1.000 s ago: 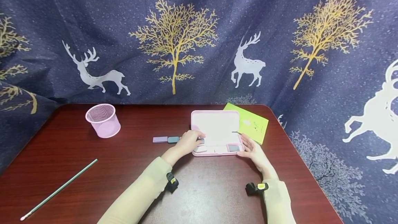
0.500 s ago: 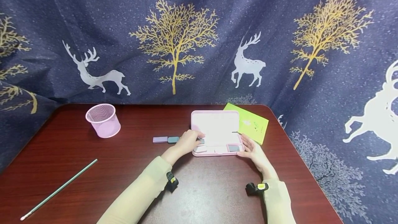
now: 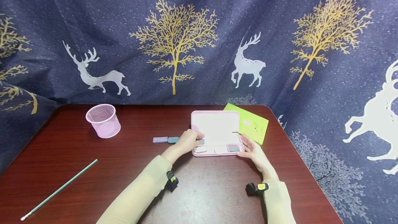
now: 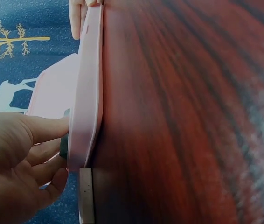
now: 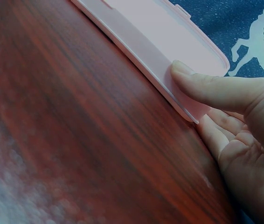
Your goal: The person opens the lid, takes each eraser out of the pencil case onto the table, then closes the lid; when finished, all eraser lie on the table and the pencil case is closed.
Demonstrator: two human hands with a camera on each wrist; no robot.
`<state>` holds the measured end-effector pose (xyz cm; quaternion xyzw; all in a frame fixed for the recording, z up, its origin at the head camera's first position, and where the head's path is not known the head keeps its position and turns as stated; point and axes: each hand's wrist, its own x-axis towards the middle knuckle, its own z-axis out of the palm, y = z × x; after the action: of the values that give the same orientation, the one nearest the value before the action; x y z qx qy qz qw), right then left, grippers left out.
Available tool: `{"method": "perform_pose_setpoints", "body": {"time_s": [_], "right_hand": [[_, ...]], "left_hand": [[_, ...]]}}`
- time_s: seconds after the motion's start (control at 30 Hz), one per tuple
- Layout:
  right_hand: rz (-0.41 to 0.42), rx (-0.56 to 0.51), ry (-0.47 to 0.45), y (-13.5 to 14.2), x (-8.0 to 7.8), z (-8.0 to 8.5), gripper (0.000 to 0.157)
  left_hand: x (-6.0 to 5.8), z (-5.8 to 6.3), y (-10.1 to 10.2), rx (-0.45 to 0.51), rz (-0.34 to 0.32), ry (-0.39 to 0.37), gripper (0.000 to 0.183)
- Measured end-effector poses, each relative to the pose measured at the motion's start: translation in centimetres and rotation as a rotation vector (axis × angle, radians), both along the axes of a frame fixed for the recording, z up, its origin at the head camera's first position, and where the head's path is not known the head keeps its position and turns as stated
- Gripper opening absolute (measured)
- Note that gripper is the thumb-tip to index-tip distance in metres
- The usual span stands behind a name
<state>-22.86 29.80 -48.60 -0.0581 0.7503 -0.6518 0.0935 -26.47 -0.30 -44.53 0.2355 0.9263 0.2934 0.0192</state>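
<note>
A pink pencil case (image 3: pixel 215 121) lies with its lid raised, inside white. My left hand (image 3: pixel 187 141) reaches over its left end, thumb and fingers pinching a small dark grey-green block (image 4: pixel 64 146) at the case's edge. A pale block (image 3: pixel 200 149) sits in the front left part of the case. In the front right compartment is a grey block (image 3: pixel 234 148). My right hand (image 3: pixel 253 150) grips the right end of the case; in the right wrist view its thumb (image 5: pixel 188 79) presses on the front wall, with the fingers round the end.
Left of the case, a lilac block (image 3: pixel 160 140) and a teal block (image 3: pixel 173 140) lie in line. Partly behind the lid is a lime-green booklet (image 3: pixel 253 123). A pink mesh cup (image 3: pixel 107 127) stands back left, and a long green stick (image 3: pixel 59 189) lies front left.
</note>
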Motion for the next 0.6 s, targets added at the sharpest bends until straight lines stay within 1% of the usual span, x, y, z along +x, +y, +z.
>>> {"method": "perform_pose_setpoints", "body": {"time_s": [0.17,0.23,0.4,0.47,0.6], "right_hand": [[0.003,-0.006,0.007,-0.01,-0.03,-0.07,0.088],[0.003,-0.010,0.010,0.02,-0.09,-0.14,0.088],[0.009,-0.015,0.016,0.11,-0.20,-0.32,0.087],[0.011,-0.016,0.018,0.14,-0.20,-0.39,0.087],[0.013,-0.009,0.018,0.17,-0.21,-0.51,0.087]], "left_hand": [[-0.10,0.08,-0.07,-0.006,0.001,-0.016,0.027],[-0.15,0.11,-0.08,-0.008,-0.004,-0.005,0.026],[-0.15,0.12,-0.11,0.014,0.000,-0.010,0.024],[-0.15,0.06,-0.13,0.025,0.004,-0.024,0.024],[-0.18,-0.04,-0.16,0.025,-0.001,-0.031,0.024]]}}
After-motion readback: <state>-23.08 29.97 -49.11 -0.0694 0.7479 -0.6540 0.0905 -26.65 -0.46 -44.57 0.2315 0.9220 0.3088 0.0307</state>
